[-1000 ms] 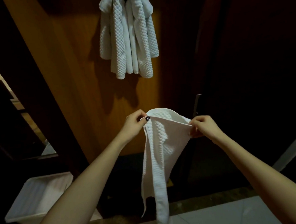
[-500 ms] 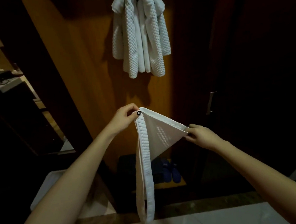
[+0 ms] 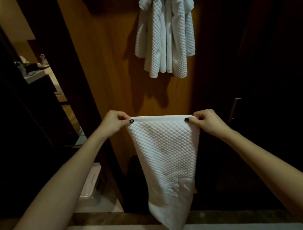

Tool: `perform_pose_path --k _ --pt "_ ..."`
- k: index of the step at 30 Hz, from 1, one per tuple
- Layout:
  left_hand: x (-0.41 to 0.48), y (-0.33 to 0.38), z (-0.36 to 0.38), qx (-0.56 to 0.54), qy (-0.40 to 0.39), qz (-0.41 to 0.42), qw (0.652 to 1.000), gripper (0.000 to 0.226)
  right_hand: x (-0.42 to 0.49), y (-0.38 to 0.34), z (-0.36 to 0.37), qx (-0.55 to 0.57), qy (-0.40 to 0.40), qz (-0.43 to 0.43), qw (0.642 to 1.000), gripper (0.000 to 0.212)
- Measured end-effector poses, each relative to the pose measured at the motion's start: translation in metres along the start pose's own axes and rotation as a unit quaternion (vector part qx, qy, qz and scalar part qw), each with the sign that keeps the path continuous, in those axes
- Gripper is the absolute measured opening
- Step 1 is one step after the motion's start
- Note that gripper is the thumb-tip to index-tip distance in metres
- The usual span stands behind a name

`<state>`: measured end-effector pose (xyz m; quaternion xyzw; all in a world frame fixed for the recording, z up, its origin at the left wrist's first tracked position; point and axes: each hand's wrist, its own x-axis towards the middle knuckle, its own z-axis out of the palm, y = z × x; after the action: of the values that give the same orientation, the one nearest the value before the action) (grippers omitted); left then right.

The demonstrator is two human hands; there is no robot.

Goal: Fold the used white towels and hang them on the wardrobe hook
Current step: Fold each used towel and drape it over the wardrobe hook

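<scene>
A white waffle-textured towel [image 3: 165, 160] hangs flat in front of me, stretched by its top edge. My left hand [image 3: 114, 122] pinches the top left corner and my right hand [image 3: 205, 120] pinches the top right corner. The towel's lower end droops to the light floor. Higher up, other white towels [image 3: 166, 36] hang bunched against the wooden wardrobe panel [image 3: 111, 63]; the hook that holds them is hidden by the cloth.
A white tray [image 3: 90, 183] lies on the floor at the lower left beside the panel. A metal door handle [image 3: 234, 109] shows on the dark door at the right. A lit room with furniture opens at the far left.
My hands have moved apart and spread the towel, which before hung narrow and folded lengthwise, into a flat panel. The view has shifted, so the hanging towels appear further right.
</scene>
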<state>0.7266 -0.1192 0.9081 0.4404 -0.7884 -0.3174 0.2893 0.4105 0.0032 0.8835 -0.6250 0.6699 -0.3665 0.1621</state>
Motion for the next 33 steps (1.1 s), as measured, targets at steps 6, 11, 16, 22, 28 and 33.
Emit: perform_pose_path --k 6,11,16,22,28,33 --pt "0.006 0.010 0.006 0.013 0.003 -0.031 0.999 0.008 -0.006 -0.003 -0.002 0.003 0.073 -0.014 0.997 0.046" --pt "0.006 0.016 0.017 -0.038 -0.005 0.020 0.999 0.029 -0.011 -0.001 -0.013 -0.069 0.079 -0.058 0.993 0.022" --pt "0.010 0.022 0.030 0.021 0.024 0.007 0.999 0.029 -0.009 0.001 -0.021 -0.233 0.045 -0.027 0.971 0.022" --pt "0.011 0.030 0.063 0.008 0.057 -0.054 0.997 0.019 -0.017 0.000 0.000 -0.144 0.101 0.049 0.983 0.007" --pt "0.008 0.034 0.071 -0.068 0.075 -0.035 0.994 0.006 -0.030 -0.021 0.008 0.060 0.060 -0.003 0.996 0.022" --pt "0.009 0.050 0.068 -0.116 0.051 0.003 0.992 0.005 -0.024 -0.046 0.000 0.112 -0.045 0.019 0.992 0.005"
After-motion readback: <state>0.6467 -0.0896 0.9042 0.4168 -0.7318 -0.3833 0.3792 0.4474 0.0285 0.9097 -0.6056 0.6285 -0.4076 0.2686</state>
